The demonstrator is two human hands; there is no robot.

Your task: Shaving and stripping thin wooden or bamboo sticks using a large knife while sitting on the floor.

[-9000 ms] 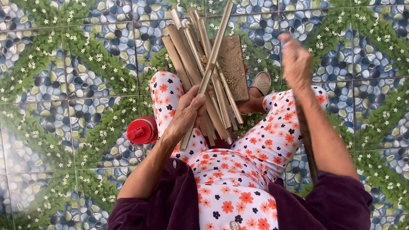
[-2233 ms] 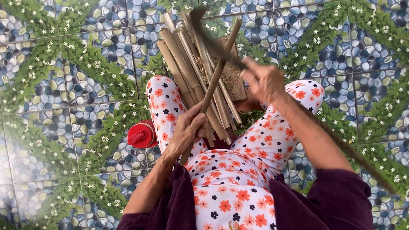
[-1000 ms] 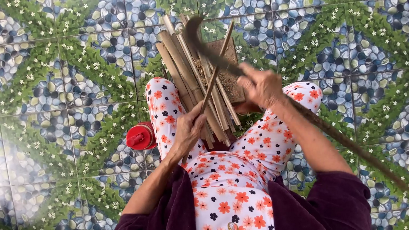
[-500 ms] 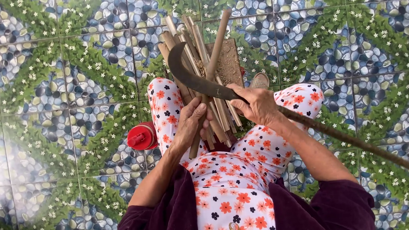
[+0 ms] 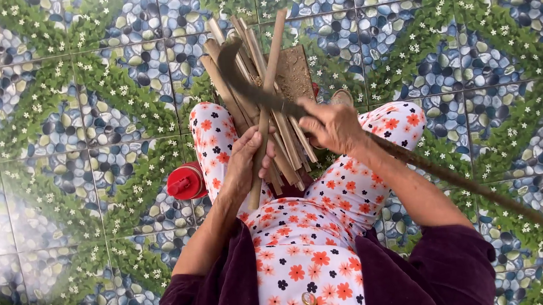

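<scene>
I sit on a tiled floor with a bundle of split bamboo sticks (image 5: 232, 79) leaning between my knees. My left hand (image 5: 245, 163) grips one bamboo stick (image 5: 267, 102), which stands upright in front of the bundle. My right hand (image 5: 333, 127) holds a long-handled curved knife (image 5: 245, 85) near the base of its blade. The dark hooked blade lies across the held stick, and its long wooden handle (image 5: 468, 187) runs back over my right forearm.
A brown wooden block (image 5: 295, 72) sits on the floor behind the bundle. A red plastic bottle cap (image 5: 187, 181) shows beside my left thigh. A sandalled foot (image 5: 342, 96) peeks out by the block. Patterned pebble-and-leaf tiles surround me.
My right hand brought the curved knife down from a raised position, and its blade now rests across the stick in my left hand. The left hand kept its grip on that stick.
</scene>
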